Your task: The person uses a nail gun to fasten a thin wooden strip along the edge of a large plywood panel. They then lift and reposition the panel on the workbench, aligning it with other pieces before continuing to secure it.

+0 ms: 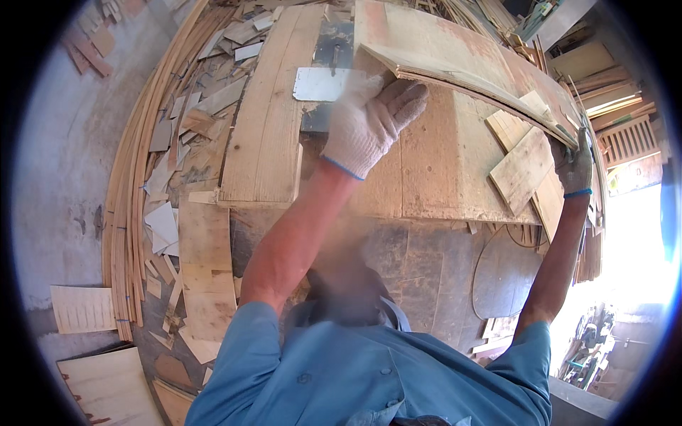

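My left hand (376,121), in a white knit glove with a blue cuff, is closed on the near left corner of a stack of thin wooden boards (469,84). The boards are raised and tilted over a wooden work table (430,163). At their far right end, my right hand (574,162), gloved too, grips the edge; its fingers are partly hidden in shade. Beside my left hand lies a white rectangular plate (312,84), with a dark metal strip (336,35) behind it. Below the boards, several loose planks (522,170) lie crosswise on the table's right side.
Long wooden strips (128,213) lie bundled along the left wall. Between them and the table is a heap of wood offcuts (206,106). More planks (614,92) are stacked at the far right. A round panel (506,273) leans below the table's right side.
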A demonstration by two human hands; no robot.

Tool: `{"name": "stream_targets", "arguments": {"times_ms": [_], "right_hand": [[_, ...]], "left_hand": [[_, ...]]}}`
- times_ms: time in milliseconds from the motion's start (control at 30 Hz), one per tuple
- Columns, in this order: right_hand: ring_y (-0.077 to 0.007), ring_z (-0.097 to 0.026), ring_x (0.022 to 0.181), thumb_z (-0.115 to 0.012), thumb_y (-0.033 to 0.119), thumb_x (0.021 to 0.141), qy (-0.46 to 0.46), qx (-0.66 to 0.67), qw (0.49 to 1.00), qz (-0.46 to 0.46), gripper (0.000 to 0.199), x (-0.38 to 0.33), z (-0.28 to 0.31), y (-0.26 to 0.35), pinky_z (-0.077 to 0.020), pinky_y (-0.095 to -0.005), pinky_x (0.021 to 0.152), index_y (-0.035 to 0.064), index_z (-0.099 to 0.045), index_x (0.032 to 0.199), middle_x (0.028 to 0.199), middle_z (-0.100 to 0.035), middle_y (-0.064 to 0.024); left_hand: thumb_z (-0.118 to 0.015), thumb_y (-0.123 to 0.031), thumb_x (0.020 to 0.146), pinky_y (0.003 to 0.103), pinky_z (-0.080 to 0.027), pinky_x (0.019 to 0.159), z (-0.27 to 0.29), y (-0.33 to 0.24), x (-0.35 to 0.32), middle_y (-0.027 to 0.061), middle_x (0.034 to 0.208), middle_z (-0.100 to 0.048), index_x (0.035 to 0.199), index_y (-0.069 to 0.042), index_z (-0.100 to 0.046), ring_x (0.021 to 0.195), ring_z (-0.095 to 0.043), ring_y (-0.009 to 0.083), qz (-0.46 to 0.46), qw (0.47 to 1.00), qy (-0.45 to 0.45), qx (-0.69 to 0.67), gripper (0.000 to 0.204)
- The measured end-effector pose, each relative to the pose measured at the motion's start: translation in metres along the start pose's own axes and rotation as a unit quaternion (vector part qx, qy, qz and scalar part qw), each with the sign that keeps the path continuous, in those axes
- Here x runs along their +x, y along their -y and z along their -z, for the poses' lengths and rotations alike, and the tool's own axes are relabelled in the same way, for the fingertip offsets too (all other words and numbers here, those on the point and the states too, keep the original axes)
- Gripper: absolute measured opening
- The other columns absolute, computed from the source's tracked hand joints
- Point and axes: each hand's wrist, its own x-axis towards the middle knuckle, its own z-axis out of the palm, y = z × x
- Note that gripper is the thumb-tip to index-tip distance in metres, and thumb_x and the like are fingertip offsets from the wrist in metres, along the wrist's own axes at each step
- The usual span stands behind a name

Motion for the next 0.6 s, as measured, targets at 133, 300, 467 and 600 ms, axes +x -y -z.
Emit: {"name": "stream_targets", "arguments": {"times_ms": [133,300,467,600], "right_hand": [[-0.0333,-0.066,0.099,-0.052,0.041,0.098,0.008,-0.008,1.000,-0.003,0.059,-0.001,0.002,0.000,-0.0608,-0.0355,0.084,-0.0162,-0.052,0.114,0.108,-0.062,-0.0271],[-0.0335,-0.066,0.099,-0.054,0.040,0.098,-0.039,-0.001,0.999,0.029,0.058,-0.006,-0.011,-0.006,-0.0610,-0.0358,0.083,-0.0161,-0.053,0.113,0.110,-0.061,-0.0280],[-0.0321,-0.067,0.096,-0.055,0.038,0.097,-0.019,0.002,1.000,0.023,0.055,-0.003,-0.008,-0.005,-0.0609,-0.0369,0.083,-0.0137,-0.054,0.114,0.107,-0.063,-0.0265],[-0.0273,-0.068,0.092,-0.056,0.038,0.096,-0.017,-0.034,0.999,0.021,0.051,0.001,0.011,-0.008,-0.0611,-0.0342,0.081,-0.0060,-0.055,0.122,0.104,-0.066,-0.0209]], "left_hand": [[-0.045,-0.009,0.096,0.046,-0.056,0.090,-0.003,0.002,-0.004,0.0207,0.115,-0.056,0.122,0.004,-0.043,0.105,-0.061,0.0378,-0.015,0.999,-0.018,0.034,0.029],[-0.046,-0.005,0.094,0.044,-0.058,0.088,0.001,0.005,0.000,0.0176,0.113,-0.057,0.124,0.003,-0.044,0.105,-0.062,0.0350,-0.028,0.999,-0.006,0.042,0.031],[-0.046,-0.008,0.095,0.043,-0.057,0.090,-0.002,0.003,-0.003,0.0176,0.115,-0.057,0.127,0.005,-0.044,0.107,-0.062,0.0334,-0.028,0.998,0.006,0.050,0.034],[-0.049,-0.026,0.097,0.043,-0.055,0.092,-0.008,-0.002,-0.008,0.0187,0.122,-0.056,0.130,0.006,-0.042,0.109,-0.061,0.0338,-0.004,0.996,-0.016,0.082,0.047]]}}
